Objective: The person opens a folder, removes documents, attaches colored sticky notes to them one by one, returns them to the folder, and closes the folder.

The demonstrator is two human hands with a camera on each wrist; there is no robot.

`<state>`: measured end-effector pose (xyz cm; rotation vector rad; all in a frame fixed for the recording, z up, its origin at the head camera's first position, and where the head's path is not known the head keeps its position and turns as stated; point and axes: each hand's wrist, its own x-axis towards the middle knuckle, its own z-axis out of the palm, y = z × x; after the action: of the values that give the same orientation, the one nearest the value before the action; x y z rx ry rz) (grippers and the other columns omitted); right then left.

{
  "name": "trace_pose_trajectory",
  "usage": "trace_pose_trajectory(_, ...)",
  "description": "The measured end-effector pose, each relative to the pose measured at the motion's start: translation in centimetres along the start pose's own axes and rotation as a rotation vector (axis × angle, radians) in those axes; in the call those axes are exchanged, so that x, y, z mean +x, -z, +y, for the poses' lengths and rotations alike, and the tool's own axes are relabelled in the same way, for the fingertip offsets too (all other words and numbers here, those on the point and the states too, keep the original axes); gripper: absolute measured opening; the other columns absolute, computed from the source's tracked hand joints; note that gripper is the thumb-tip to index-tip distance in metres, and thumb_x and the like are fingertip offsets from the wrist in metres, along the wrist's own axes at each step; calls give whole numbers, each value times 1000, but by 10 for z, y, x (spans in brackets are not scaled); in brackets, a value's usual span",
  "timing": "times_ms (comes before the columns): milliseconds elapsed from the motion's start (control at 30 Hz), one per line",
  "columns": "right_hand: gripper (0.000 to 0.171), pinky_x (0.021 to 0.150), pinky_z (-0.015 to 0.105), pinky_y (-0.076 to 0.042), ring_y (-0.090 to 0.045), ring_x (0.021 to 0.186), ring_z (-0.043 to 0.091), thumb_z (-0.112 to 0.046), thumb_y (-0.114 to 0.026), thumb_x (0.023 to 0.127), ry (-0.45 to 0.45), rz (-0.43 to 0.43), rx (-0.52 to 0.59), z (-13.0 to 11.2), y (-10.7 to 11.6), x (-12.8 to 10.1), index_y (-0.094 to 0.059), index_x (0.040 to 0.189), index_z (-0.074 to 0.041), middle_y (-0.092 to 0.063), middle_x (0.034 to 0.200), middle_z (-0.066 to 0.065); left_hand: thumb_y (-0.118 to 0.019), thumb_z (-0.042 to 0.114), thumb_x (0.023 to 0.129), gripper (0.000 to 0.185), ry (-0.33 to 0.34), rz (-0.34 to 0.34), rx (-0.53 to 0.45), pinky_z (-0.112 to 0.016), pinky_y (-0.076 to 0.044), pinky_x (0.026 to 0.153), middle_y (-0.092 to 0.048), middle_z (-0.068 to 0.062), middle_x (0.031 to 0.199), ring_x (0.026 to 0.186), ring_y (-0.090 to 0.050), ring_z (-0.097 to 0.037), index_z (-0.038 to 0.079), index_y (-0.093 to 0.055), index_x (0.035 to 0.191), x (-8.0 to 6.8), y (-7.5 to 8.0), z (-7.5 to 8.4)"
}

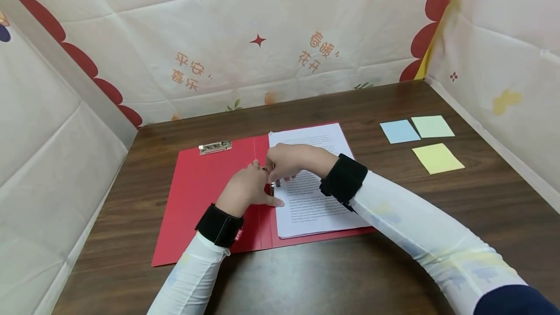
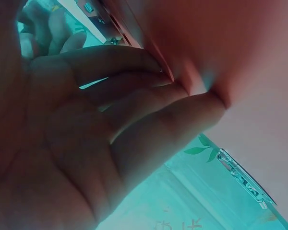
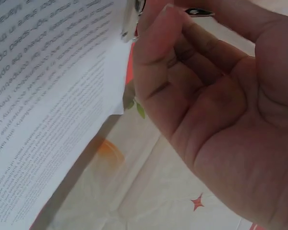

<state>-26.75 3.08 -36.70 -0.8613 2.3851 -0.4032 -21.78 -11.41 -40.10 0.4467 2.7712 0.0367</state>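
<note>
Fingers of the right hand (image 1: 288, 157) are curled, thumb and forefinger pinching a metal clip (image 3: 130, 24) at the spine of the red folder (image 1: 201, 198). Just beside it, the left hand (image 1: 247, 186) has its fingers stretched out, tips touching the red cover near the spine, its thumb spread away over the edge of the printed pages (image 1: 306, 210). Black straps (image 1: 220, 226) circle both wrists over pale sleeves (image 1: 407, 210). Spread flat on the brown table (image 1: 284, 278), the folder carries the pages on its right half. A silver fastener (image 1: 215, 147) sits at the far edge of its left half. Well to the right lies a yellow note (image 1: 438, 158), then a blue note (image 1: 400, 131) and a green note (image 1: 432, 126) farther back. Behind the table hangs a white patterned cloth (image 1: 262, 18).
</note>
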Motion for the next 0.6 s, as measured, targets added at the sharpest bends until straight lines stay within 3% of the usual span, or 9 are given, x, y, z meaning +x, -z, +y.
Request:
trace_pose_trajectory(100,17,65,25,-59,-77,76,25,-22,-76,99,26,36,-7,3,2,4,-82,104,-7,-81,92,11,-92,52,76,92,8,-5,-7,-51,-63,99,-45,-25,165,146,-53,-42,16,-58,154,0,0,-1)
trace_pose_trajectory(233,20,65,24,-56,-75,73,22,-23,-71,103,23,82,-34,8,6,16,-81,106,-7,-79,88,11,-92,51,77,104,32,-17,-27,-52,-60,104,-40,-24,168,153,-46,-43,10,-48,160,0,-1,-2)
trace_pose_trajectory(367,23,65,25,-51,-73,70,20,-25,-68,105,-3,142,-36,11,8,26,-80,103,-6,-77,82,10,-92,52,77,104,48,-18,-20,-50,-59,106,-39,-25,169,155,-43,-42,3,-48,159,1,-4,-1)
trace_pose_trajectory(600,23,64,25,-49,-66,68,17,-28,-70,103,-102,269,-39,19,7,34,-79,98,-8,-74,81,6,-92,52,77,97,39,-5,0,-48,-62,101,-39,-25,168,150,-49,-42,5,-56,153,2,-3,0)
